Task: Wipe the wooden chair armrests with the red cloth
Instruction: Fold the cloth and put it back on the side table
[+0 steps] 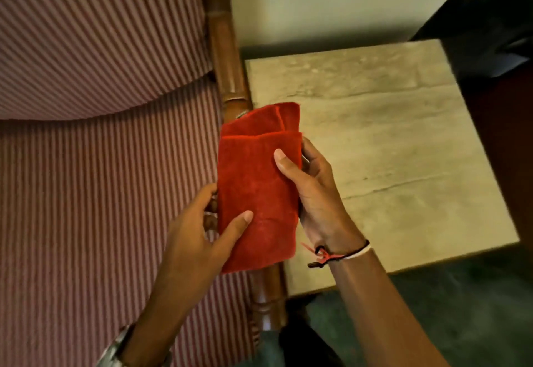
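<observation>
A folded red cloth is held flat over the chair's wooden armrest, which runs from the top of the view down to the bottom centre. My left hand grips the cloth's lower left edge, thumb on top. My right hand holds the right edge, thumb pressed on the cloth's face. The cloth hides the middle stretch of the armrest; a lower part shows below it.
The chair's red-and-white striped seat and back cushion fill the left. A pale stone-topped side table stands right against the armrest. A dark object sits at the top right. Green floor lies below the table.
</observation>
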`<state>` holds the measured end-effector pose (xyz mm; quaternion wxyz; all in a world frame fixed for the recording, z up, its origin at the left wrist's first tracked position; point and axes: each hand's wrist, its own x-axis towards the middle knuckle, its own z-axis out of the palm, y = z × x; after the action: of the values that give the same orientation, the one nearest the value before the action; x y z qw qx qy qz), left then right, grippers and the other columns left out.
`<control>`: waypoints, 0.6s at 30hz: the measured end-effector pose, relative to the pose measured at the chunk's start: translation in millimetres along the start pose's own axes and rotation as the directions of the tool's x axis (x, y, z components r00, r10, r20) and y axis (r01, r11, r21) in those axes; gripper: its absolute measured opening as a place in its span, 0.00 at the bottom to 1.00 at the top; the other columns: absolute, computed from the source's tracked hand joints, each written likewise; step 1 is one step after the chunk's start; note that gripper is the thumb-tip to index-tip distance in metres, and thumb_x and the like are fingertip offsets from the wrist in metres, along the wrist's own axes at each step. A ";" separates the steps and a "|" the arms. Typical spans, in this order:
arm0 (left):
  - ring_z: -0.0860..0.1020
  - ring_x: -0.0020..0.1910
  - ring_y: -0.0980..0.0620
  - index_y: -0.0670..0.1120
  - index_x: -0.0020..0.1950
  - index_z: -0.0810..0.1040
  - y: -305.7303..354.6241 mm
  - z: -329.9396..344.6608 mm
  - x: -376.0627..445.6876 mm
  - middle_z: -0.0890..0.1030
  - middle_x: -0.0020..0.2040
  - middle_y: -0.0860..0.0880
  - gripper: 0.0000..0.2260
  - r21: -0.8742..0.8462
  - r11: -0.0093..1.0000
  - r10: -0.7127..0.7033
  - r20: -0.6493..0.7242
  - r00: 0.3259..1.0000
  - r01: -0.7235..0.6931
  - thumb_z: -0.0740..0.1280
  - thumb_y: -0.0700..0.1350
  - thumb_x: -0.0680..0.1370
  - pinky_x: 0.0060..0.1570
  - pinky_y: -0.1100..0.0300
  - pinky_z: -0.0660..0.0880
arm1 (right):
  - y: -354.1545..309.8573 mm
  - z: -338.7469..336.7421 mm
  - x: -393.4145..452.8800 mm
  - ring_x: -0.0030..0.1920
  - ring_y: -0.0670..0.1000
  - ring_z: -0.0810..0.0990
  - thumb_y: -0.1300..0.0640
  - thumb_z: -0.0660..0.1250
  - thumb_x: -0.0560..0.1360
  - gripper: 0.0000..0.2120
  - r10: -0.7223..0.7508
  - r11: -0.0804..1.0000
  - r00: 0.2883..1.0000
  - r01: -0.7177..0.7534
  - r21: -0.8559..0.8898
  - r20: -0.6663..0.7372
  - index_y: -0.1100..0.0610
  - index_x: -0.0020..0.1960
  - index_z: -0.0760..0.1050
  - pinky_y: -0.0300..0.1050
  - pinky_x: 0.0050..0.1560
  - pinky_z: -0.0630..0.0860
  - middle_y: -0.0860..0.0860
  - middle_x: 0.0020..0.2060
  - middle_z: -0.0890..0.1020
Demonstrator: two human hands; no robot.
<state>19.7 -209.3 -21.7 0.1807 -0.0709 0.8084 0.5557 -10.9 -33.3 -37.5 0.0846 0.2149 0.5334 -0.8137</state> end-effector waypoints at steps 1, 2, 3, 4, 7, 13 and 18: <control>0.79 0.50 0.75 0.66 0.60 0.72 5.4 17.5 2.4 0.81 0.50 0.73 0.19 0.004 1.000 -0.010 0.010 1.000 0.010 0.70 0.59 0.70 0.42 0.79 0.75 | -5.9 -17.6 3.7 0.59 0.56 0.86 0.60 0.66 0.83 0.13 0.010 1.000 1.000 -0.011 -0.029 -0.017 0.60 0.68 0.77 0.53 0.56 0.85 0.62 0.62 0.84; 0.78 0.50 0.75 0.64 0.63 0.72 10.0 33.0 4.4 0.81 0.52 0.70 0.21 0.016 1.000 -0.016 0.022 1.000 0.015 0.71 0.58 0.71 0.43 0.78 0.76 | -9.9 -33.4 7.9 0.61 0.58 0.85 0.60 0.66 0.83 0.13 0.020 0.998 0.999 -0.022 -0.063 -0.029 0.59 0.67 0.77 0.55 0.58 0.84 0.62 0.62 0.84; 0.78 0.49 0.75 0.61 0.65 0.72 13.3 47.9 6.8 0.80 0.53 0.68 0.21 0.048 0.999 -0.014 0.029 0.999 0.013 0.71 0.56 0.73 0.43 0.78 0.76 | -12.4 -48.0 12.3 0.62 0.59 0.85 0.59 0.66 0.83 0.13 0.028 0.995 0.999 -0.032 -0.091 -0.037 0.59 0.67 0.77 0.57 0.60 0.84 0.61 0.62 0.84; 0.79 0.49 0.74 0.60 0.66 0.71 15.6 64.0 10.1 0.78 0.54 0.68 0.21 0.089 0.996 -0.007 0.024 1.000 0.005 0.71 0.54 0.75 0.43 0.77 0.77 | -15.6 -63.9 18.1 0.63 0.60 0.84 0.59 0.67 0.83 0.13 0.037 0.993 0.998 -0.042 -0.113 -0.043 0.58 0.66 0.78 0.58 0.62 0.83 0.61 0.62 0.84; 0.78 0.45 0.68 0.57 0.69 0.70 16.9 100.1 19.2 0.76 0.53 0.64 0.22 0.225 0.974 0.003 -0.002 1.000 -0.002 0.71 0.53 0.77 0.45 0.72 0.77 | -16.6 -99.1 36.2 0.63 0.57 0.84 0.58 0.67 0.82 0.12 0.037 0.976 0.998 -0.046 -0.212 -0.046 0.57 0.65 0.79 0.55 0.63 0.83 0.59 0.61 0.85; 0.76 0.66 0.50 0.48 0.76 0.64 -10.2 160.5 45.7 0.76 0.68 0.48 0.26 0.255 0.960 -0.115 -0.024 0.993 0.117 0.67 0.49 0.80 0.66 0.53 0.75 | -0.6 -142.3 77.5 0.59 0.52 0.85 0.58 0.68 0.82 0.13 0.075 0.863 0.997 -0.074 -0.500 -0.017 0.55 0.66 0.77 0.42 0.54 0.84 0.54 0.57 0.85; 0.77 0.58 0.54 0.50 0.83 0.43 -47.4 198.6 50.0 0.71 0.71 0.43 0.34 0.422 0.896 -0.152 -0.005 0.988 0.139 0.60 0.48 0.84 0.59 0.59 0.78 | 16.9 -161.6 78.7 0.56 0.52 0.81 0.57 0.69 0.81 0.32 0.114 0.481 0.990 -0.132 -0.867 -0.088 0.60 0.81 0.59 0.37 0.56 0.78 0.61 0.66 0.79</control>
<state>30.9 -39.1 -144.5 0.2442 -0.0827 0.8990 0.3541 -33.0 113.0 -140.9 0.2345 0.1876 0.8549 -0.4230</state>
